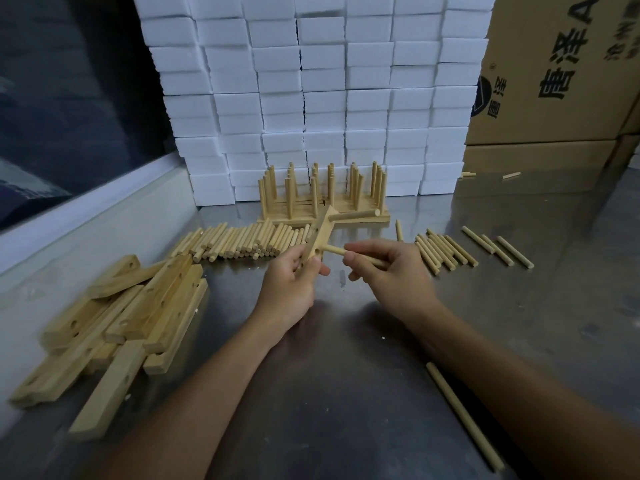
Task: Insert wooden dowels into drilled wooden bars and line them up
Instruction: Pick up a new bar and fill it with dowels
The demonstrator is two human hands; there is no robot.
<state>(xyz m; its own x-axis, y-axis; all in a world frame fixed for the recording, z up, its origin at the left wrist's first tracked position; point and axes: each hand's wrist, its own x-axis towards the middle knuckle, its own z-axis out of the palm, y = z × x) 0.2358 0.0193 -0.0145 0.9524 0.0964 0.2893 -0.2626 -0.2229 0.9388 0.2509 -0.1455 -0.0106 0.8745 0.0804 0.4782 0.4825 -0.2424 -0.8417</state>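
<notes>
The left hand (294, 275) gripped a drilled bar (320, 233) (one dowel (356, 214) already seated) while the right hand (381, 268) pinched a second dowel (334, 251) at its lower hole

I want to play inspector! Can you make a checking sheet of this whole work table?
Surface: shiny grey metal table.
Job's things: drilled pale wooden bar, one dowel already in; light wooden dowel at its lower hole; finished bars with upright dowels; pile of loose dowels; heap of empty drilled bars.
Clutter: stray dowels near the right arm.
Hands: left hand grips the bar; right hand pinches the dowel.
Cables: nothing seen.
Surroundings: stacked white foam blocks, brown cardboard boxes.
</notes>
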